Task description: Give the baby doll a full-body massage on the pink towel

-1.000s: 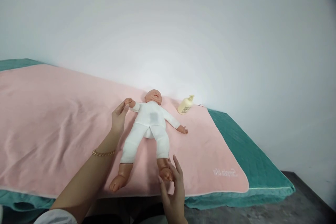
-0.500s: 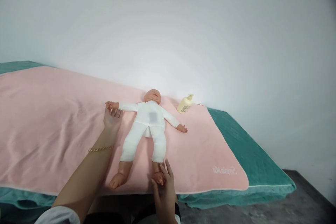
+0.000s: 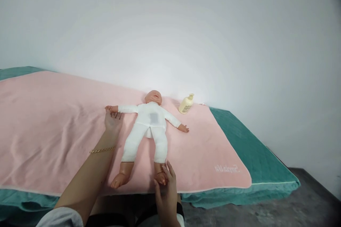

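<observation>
A baby doll (image 3: 151, 117) in a white suit lies on its back, arms spread, on a pink blanket (image 3: 202, 156). At the doll's outstretched arm on the left, my left hand (image 3: 113, 120) is palm up, with thumb and fingers about the doll's hand (image 3: 111, 108) and wrist from below. My right hand (image 3: 167, 191) is loosely around the doll's foot (image 3: 161, 177) on the right, thumb on one side and fingers on the other. The doll's other foot (image 3: 121, 179) lies free on the blanket. A gold bracelet (image 3: 102, 150) circles my left wrist.
A pale yellow pump bottle (image 3: 185, 105) stands slightly tilted near the wall (image 3: 170, 35), right of the doll's head. The green bed cover (image 3: 253, 149) shows beyond the blanket at the right. Grey floor (image 3: 239, 216) lies past the front edge.
The view has shifted slightly. Both hands keep their places at the doll's hand and foot, and the doll lies as before.
</observation>
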{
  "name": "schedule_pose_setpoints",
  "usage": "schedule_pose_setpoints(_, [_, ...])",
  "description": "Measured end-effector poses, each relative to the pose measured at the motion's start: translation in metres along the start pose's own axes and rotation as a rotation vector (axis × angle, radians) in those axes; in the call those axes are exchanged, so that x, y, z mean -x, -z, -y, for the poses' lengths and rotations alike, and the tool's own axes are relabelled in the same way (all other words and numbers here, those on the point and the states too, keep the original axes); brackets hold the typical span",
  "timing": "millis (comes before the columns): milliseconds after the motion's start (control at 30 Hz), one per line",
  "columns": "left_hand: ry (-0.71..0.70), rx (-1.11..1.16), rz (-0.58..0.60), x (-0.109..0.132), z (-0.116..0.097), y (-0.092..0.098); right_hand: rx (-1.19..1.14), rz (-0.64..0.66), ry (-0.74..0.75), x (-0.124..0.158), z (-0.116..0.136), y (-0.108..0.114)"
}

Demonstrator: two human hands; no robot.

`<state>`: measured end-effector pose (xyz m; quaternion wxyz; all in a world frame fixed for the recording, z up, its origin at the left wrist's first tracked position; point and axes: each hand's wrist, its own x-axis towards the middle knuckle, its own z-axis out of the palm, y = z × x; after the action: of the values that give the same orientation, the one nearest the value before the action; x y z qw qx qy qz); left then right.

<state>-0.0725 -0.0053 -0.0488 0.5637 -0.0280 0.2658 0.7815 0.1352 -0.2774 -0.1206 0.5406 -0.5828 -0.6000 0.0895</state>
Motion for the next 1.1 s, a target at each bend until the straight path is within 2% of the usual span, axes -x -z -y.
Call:
schedule_pose_setpoints(167, [-0.004,-0.012,0.004,-0.003,0.001,0.002,-0.1,-0.126,-0.056,-0.01,0.012,0.015])
schedule_pose_setpoints(267, [-0.001,-0.018,-0.002,-0.005,0.001,0.003,-0.146,-0.245,-0.064,-0.031,0.016,0.029])
schedule_pose_setpoints(367, [0.011,-0.028,-0.009,-0.007,0.001,0.003,-0.176,-0.318,-0.202,-0.06,0.015,0.04])
schedule_pose_setpoints(433, [0.015,-0.036,-0.014,-0.009,0.001,0.003,-0.172,-0.327,-0.255,-0.081,0.009,0.044])
schedule_pose_setpoints(500, [0.016,-0.048,-0.02,-0.01,0.002,0.003,-0.157,-0.273,-0.272,-0.1,0.002,0.044])
schedule_pose_setpoints(633, [0.018,-0.077,-0.018,-0.012,0.003,0.005,-0.346,-0.123,-0.439,-0.142,-0.019,0.025])
schedule_pose_setpoints(667, [0.017,-0.083,-0.016,-0.012,0.003,0.005,-0.45,-0.116,-0.521,-0.153,-0.025,0.017])
schedule_pose_setpoints(733, [0.017,-0.093,-0.012,-0.012,0.003,0.006,-0.737,-0.184,-0.742,-0.175,-0.037,-0.001])
schedule_pose_setpoints(767, [0.018,-0.098,-0.014,-0.012,0.003,0.006,-0.793,-0.185,-0.787,-0.185,-0.043,-0.009])
schedule_pose_setpoints(900, [0.023,-0.118,-0.029,-0.013,0.002,0.005,-0.912,-0.217,-0.87,-0.214,-0.064,-0.029])
schedule_pose_setpoints(1100, [0.019,-0.132,-0.05,-0.014,0.002,0.004,-1.02,-0.233,-0.967,-0.226,-0.081,-0.026])
